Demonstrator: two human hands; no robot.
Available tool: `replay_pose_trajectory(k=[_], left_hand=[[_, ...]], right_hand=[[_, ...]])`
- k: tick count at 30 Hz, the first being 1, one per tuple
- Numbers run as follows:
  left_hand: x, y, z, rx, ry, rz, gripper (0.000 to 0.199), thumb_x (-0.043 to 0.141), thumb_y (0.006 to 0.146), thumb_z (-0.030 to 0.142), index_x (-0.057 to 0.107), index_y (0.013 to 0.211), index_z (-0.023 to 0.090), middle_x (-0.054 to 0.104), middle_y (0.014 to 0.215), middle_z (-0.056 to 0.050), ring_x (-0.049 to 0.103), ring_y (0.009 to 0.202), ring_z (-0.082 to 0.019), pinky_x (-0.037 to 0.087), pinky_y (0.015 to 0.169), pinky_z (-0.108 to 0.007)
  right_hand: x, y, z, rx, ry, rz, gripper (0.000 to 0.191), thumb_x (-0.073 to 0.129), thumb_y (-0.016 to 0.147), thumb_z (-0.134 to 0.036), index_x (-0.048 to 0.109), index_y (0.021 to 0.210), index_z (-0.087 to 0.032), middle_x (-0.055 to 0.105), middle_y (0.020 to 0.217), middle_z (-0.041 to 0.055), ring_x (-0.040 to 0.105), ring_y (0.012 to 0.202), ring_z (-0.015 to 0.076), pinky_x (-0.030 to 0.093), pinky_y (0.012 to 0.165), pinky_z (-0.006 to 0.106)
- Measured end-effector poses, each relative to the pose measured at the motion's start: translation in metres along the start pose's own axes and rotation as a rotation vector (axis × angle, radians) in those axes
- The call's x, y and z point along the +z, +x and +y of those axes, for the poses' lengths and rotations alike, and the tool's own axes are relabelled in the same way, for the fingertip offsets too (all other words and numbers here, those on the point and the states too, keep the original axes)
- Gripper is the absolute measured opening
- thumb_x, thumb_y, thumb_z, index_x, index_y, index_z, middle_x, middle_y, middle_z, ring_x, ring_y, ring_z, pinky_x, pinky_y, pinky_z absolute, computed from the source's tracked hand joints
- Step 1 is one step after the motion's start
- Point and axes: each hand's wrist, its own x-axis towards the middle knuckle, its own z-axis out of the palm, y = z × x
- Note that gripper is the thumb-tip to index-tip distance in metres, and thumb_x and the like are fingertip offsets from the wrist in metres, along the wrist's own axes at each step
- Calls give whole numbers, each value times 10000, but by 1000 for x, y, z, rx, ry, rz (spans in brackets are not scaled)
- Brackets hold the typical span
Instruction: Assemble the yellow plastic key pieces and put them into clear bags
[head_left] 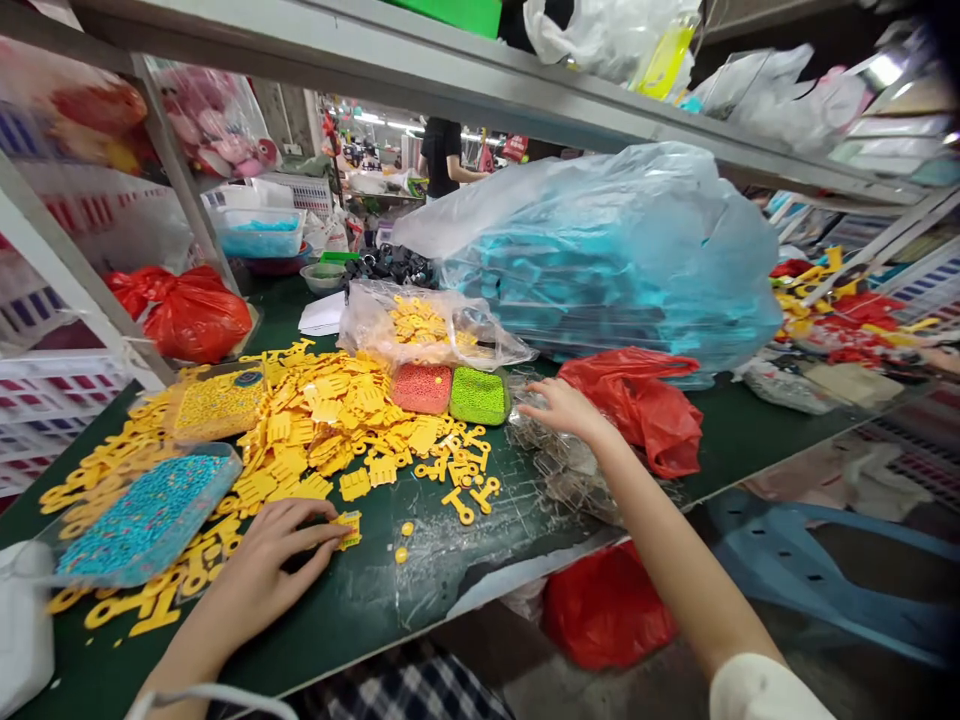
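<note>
At the fingertips of the left hand (259, 560), a small yellow plastic piece (347, 529) rests on the green work table (375, 610). It lies just to the right of the palm, its long axis running roughly across the view with a slight tilt, one end pointing toward the right hand's side, though the fingers hide part of its outline. The left hand is by far the nearer; its fingers (311, 530) are curled and closed together against the piece – whether they truly grip it, I cannot tell. Just left of that hand sits a tray of blue beads (142, 520), and past the piece spreads a heap of yellow plastic shapes (315, 430), with key-shaped yellow pieces (465, 495) scattered along its right edge. The right hand (566, 410) is well apart, its fingers spread open over a pile of clear plastic pieces (559, 460), a red plastic bag (645, 410) just beyond. Trays of red beads (421, 388) and green beads (478, 395) sit farther up the table – a large bag of blue items (600, 260) behind them.
</note>
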Motion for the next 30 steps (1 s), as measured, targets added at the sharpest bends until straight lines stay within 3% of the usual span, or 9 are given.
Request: replay_pose_trajectory(k=[6,12,18,21,23,24,27,30], left_hand=[[3,-3,-2,0,-15,11,238,523,941,390,747,1004,340,692,1026,-32,619,957,-227,480,832,-343],[-5,0,6,-48,-15,5,239,523,941,361,752,961,295,691,1013,-41,618,953,-221,481,830,-344],[-9,2,11,-57,-15,24,275,489,947,351,757,935,290,693,997,-47,620,933,-219,488,816,-344],[-9,2,13,-72,-19,17,263,496,941,340,750,928,277,691,1000,-49,618,937,-219,488,821,-343],[-10,2,14,-75,-22,15,256,493,945,326,742,928,268,688,1005,-51,617,950,-220,486,834,-347],[-10,2,14,-75,-25,16,254,489,950,320,737,941,266,686,1009,-52,618,958,-220,486,844,-350],[-10,1,17,-103,-22,70,255,482,964,314,686,1109,266,670,1080,-66,611,1019,-224,486,897,-366],[-9,-1,19,-167,-22,161,348,506,962,328,564,1297,253,622,1210,-98,583,1119,-239,480,964,-394]], right_hand=[[20,-11,4,22,-77,0,505,693,798,-471,646,1226,-208,570,1344,146,467,1235,358,399,950,454],[22,-13,-6,16,-111,127,331,678,811,-399,688,1070,-191,644,1192,141,506,1141,337,405,894,446],[3,-20,-18,-28,-83,455,413,594,872,-412,648,1185,-148,680,1117,176,531,1058,347,395,856,473],[-3,-23,-42,-60,173,521,463,621,839,-486,662,1165,-160,710,1052,158,562,1012,331,407,863,479],[-4,-27,-67,-89,517,438,512,685,764,-543,668,1134,-190,721,1034,132,585,974,304,428,864,465],[-3,-30,-81,-103,732,333,541,724,717,-554,666,1125,-204,724,1032,121,599,950,286,444,852,447],[5,-41,-127,-126,1411,-219,565,767,657,-545,646,1108,-226,714,1109,121,636,913,239,486,783,381],[17,-48,-165,-130,1814,-695,541,782,634,-512,654,1076,-227,691,1186,128,644,896,207,494,730,330]])
